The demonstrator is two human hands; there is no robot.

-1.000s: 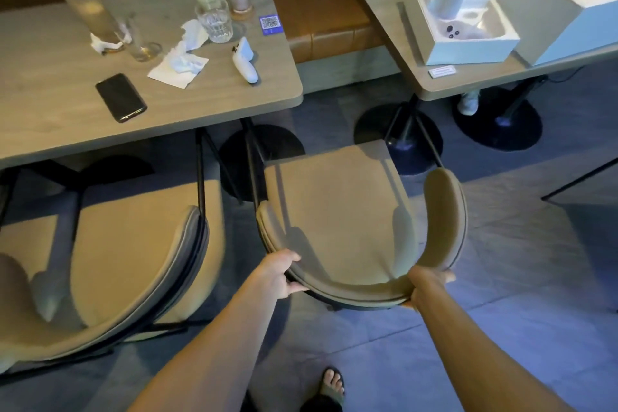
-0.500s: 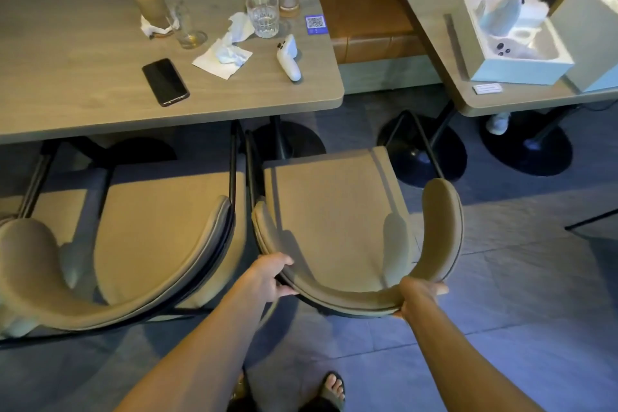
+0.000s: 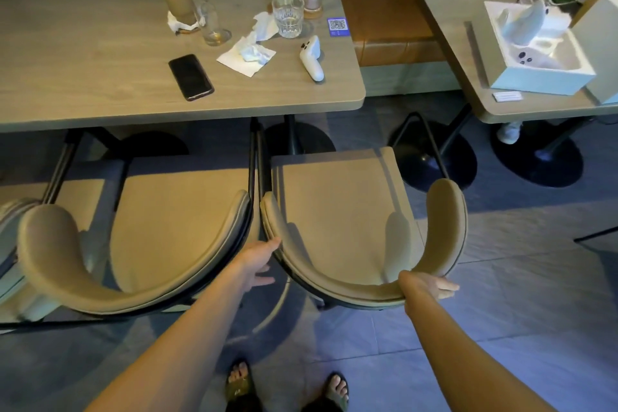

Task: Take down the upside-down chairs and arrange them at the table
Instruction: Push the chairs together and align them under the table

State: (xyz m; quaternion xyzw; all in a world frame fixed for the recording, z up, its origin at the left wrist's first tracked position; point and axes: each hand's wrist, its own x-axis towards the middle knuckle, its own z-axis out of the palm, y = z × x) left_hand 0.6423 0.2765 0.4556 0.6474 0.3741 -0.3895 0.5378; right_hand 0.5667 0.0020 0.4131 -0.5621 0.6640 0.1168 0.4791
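Observation:
Two tan padded chairs stand upright on the floor, side by side at the wooden table (image 3: 100,104). The right chair (image 3: 337,207) has its curved backrest toward me and its seat front at the table's edge. My right hand (image 3: 431,286) grips the outer side of that backrest near its right bend. My left hand (image 3: 259,261) lies in the narrow gap between the chairs, thumb touching the right chair's rim, fingers spread and loose. The left chair (image 3: 174,227) stands almost against the right one.
On the table lie a black phone (image 3: 190,76), a white controller (image 3: 311,58), napkins and several glasses (image 3: 287,15). A second table (image 3: 468,100) with white boxes stands at right, with a person seated behind it. Black pedestal bases (image 3: 434,157) sit on the tiled floor. My sandalled feet are below.
The right chair has shifted left, up against the left chair and nearer the table. My left hand has loosened from its grip on the backrest. My right hand keeps hold.

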